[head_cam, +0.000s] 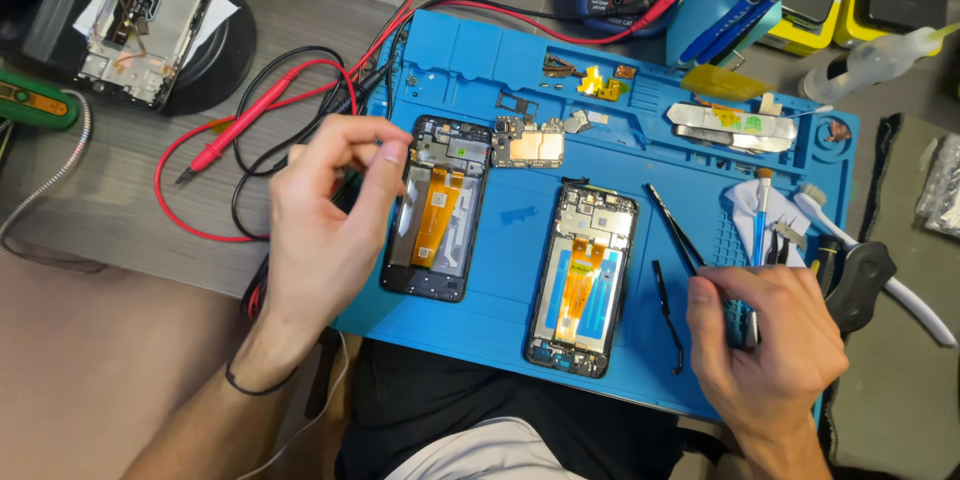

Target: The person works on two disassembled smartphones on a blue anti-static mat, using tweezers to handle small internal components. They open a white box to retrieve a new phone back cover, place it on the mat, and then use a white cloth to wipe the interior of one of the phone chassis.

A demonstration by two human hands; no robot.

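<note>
1. Tweezers [676,228] lie black and thin on the blue repair mat [480,60], their tips pointing away from you; your right hand [765,335] rests on the mat's near right corner, curled narrow, and seems to pinch the tweezers' near end, though your fingers cover the contact.
2. Your left hand [325,230] hovers over the mat's left edge with thumb and forefinger pressed together as if pinching something tiny; whether anything sits between them cannot be made out.
3. Just right of that hand, on the mat's left half, lies the dark opened phone [438,208]; the second opened phone [584,278], with its orange flex ribbon, lies near the mat's middle, and a loose circuit board [528,143] sits just beyond the dark phone.
4. By my reading you are mid-disassembly, handling a small part beside the dark phone. Any placement calls for a steady pinch and a spot on the mat where it will not roll.
5. Red probe leads [250,120] trail off the mat's left side. A third stripped phone [150,20] beyond the mat's far left corner is cut off by the frame.
</note>
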